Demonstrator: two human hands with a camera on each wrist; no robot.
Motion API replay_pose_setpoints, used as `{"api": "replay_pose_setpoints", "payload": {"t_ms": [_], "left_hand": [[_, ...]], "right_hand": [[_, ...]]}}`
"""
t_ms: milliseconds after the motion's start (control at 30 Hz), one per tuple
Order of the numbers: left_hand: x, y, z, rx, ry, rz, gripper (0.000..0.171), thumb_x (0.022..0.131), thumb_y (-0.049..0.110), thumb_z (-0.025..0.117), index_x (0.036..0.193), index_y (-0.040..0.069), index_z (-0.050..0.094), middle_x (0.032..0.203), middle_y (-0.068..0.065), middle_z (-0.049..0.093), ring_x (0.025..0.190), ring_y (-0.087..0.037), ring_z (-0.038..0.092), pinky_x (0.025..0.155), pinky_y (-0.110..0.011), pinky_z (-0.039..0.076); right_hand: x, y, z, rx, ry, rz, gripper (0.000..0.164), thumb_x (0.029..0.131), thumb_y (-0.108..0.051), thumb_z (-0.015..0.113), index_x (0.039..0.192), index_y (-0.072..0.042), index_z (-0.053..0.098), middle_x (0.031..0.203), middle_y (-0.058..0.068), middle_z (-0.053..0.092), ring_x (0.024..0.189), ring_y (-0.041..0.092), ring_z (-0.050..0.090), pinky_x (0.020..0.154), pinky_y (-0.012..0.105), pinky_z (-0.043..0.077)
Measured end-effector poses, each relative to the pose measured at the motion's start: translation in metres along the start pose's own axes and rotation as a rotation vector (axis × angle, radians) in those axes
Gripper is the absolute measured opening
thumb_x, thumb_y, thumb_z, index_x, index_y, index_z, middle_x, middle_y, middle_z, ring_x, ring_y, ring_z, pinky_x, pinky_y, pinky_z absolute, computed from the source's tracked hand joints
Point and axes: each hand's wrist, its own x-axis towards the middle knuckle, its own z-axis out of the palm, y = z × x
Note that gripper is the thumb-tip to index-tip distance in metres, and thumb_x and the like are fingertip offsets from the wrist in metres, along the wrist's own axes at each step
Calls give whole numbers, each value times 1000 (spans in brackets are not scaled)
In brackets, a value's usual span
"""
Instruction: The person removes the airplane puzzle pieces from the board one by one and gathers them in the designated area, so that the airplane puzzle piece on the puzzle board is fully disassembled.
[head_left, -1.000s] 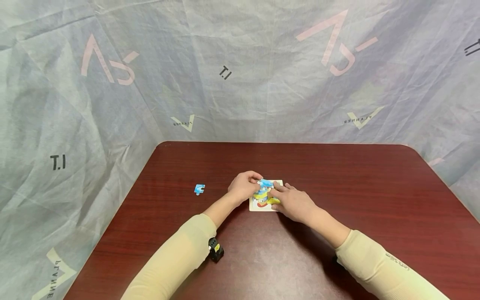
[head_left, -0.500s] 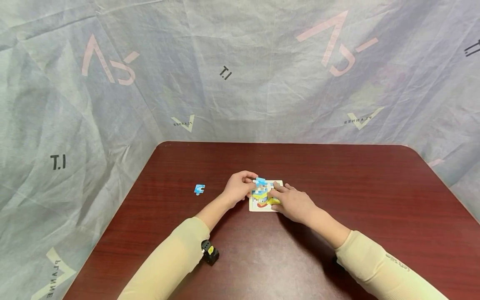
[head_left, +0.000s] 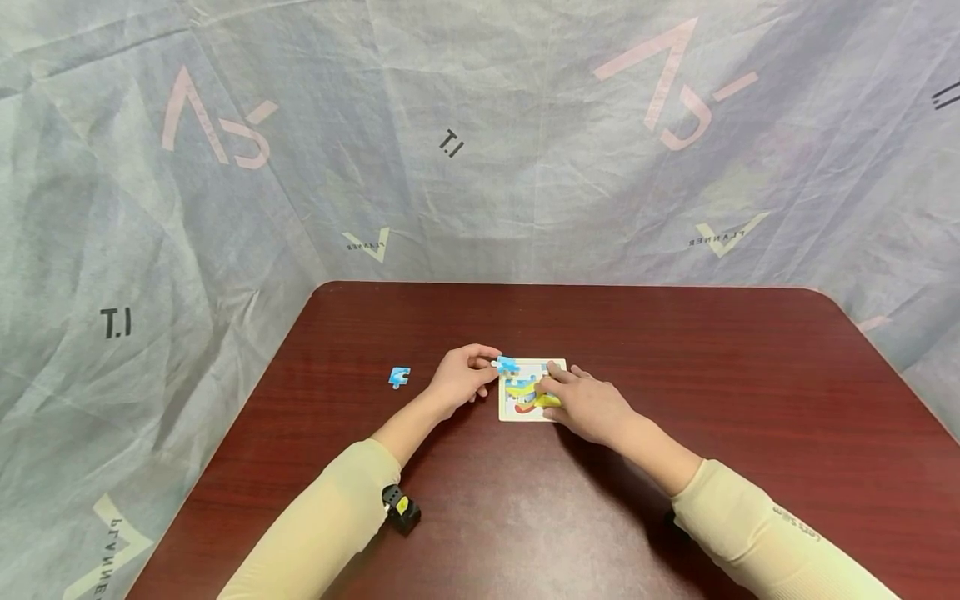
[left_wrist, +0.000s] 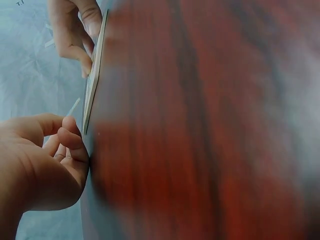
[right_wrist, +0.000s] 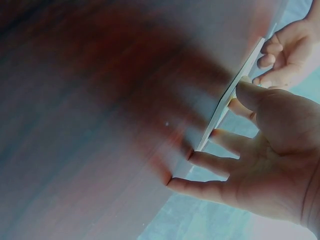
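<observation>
My left hand (head_left: 459,382) pinches a blue jigsaw puzzle piece (head_left: 506,365) by its left edge, over the upper left corner of a small puzzle board (head_left: 519,418). In the left wrist view that piece (left_wrist: 74,106) appears edge-on, a thin sliver at the fingertips. My right hand (head_left: 596,407) rests on the board's right side, its fingers (right_wrist: 215,164) extended and the thumb along the near edge. A yellow, blue and red picture shows on the fitted pieces; the right fingers hide part of it. A second blue piece (head_left: 394,380) lies apart on the table, left of my left hand.
The dark red wooden table (head_left: 637,333) has rounded far corners. Grey fabric (head_left: 480,208) with printed logos hangs behind it and along both sides. A black wrist camera (head_left: 402,512) sits under my left sleeve.
My left hand has drawn left with the blue puzzle piece, from the board's top middle to its upper left corner. The right hand has stayed in place.
</observation>
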Motion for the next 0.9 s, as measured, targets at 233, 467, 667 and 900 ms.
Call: {"api": "replay_pose_setpoints", "payload": {"t_ms": [233,467,667,900], "left_hand": [[-5,-4,-14,14,10,2,31,96,3,67,127,5,66,96,-8,66,56,-17,58,47,-25,43],[-10,-7,-28,15,12,-16,34,96,4,67,130,5,65,98,-8,66,57,-17,59,48,-26,43],[-13,-9,-37,25,23,-31,34,97,5,66,131,5,64,100,-9,67,58,-18,60,49,-25,43],[-17,-13,-49,11,39,-56,36,97,4,67,132,5,64,102,-9,66,57,-16,59,49,-24,42]], "right_hand": [[0,0,1,6,3,-12,31,96,-26,72,124,-17,64,146,22,51,123,53,54,72,62,55],[0,0,0,14,10,-19,30,95,-25,73,122,-16,63,146,24,51,123,53,54,72,61,56],[-1,2,1,16,6,-9,29,95,-25,73,122,-17,63,147,22,51,124,52,54,73,61,56],[-1,0,-1,0,3,-15,29,96,-25,72,122,-16,63,147,23,51,124,52,54,78,60,56]]}}
